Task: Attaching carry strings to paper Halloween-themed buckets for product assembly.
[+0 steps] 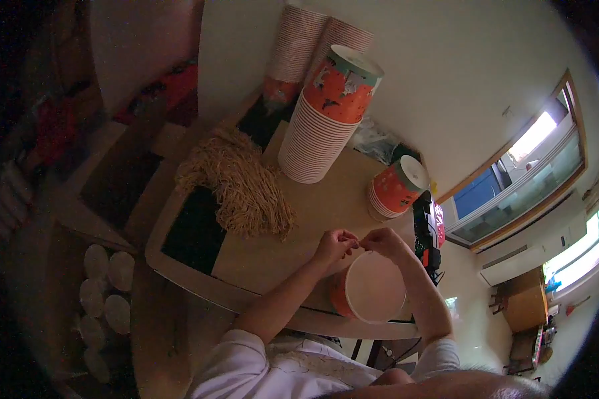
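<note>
My left hand [338, 246] and my right hand [385, 243] meet over the near part of the table, fingertips pinched close together. Whatever lies between them is too small to make out. Just below the hands, an orange paper tub [340, 294] rests tilted at the table's near edge, its round white end turned up toward me. My right forearm passes along its right side. Beyond my left hand a loose heap of beige string [236, 186] spreads over the table, its cut ends toward me.
A tall stack of orange paper tubs [326, 126] stands upside down mid-table, more stacks [296, 46] behind it against the wall. A shorter stack [398, 188] sits at right, near dark objects [427, 233]. Cardboard [246, 259] covers the tabletop. Several white-topped tubs [106, 292] are in a box at lower left.
</note>
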A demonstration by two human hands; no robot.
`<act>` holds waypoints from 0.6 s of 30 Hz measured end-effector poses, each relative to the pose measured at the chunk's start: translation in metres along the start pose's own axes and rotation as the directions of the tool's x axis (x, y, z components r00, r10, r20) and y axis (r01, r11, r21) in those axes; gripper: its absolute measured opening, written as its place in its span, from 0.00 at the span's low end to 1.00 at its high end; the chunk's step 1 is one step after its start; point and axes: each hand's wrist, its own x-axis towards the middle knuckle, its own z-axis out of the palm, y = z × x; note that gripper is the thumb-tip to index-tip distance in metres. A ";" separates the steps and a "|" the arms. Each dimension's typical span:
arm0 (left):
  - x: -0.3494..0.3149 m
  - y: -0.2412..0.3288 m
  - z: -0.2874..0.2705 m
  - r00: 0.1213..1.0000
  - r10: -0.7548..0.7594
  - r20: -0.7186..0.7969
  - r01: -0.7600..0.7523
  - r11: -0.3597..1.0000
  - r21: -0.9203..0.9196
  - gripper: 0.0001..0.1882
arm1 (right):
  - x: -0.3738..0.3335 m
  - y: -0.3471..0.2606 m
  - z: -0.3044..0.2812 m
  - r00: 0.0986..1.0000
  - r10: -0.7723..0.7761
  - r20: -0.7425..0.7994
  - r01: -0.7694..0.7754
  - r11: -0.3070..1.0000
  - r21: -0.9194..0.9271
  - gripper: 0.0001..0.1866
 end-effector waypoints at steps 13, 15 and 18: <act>-0.006 0.005 0.002 0.997 -0.028 0.074 0.035 0.995 -0.094 0.13 | 0.001 0.013 -0.005 0.997 0.074 0.014 -0.074 0.997 -0.008 0.09; -0.010 0.006 0.003 0.995 -0.003 0.097 0.011 0.996 -0.084 0.14 | -0.001 0.009 -0.005 0.998 0.059 0.019 -0.059 0.998 0.019 0.09; -0.007 -0.003 0.004 0.991 0.062 0.118 -0.052 0.995 -0.090 0.16 | -0.002 0.007 -0.004 0.999 0.044 0.026 -0.045 0.998 0.043 0.09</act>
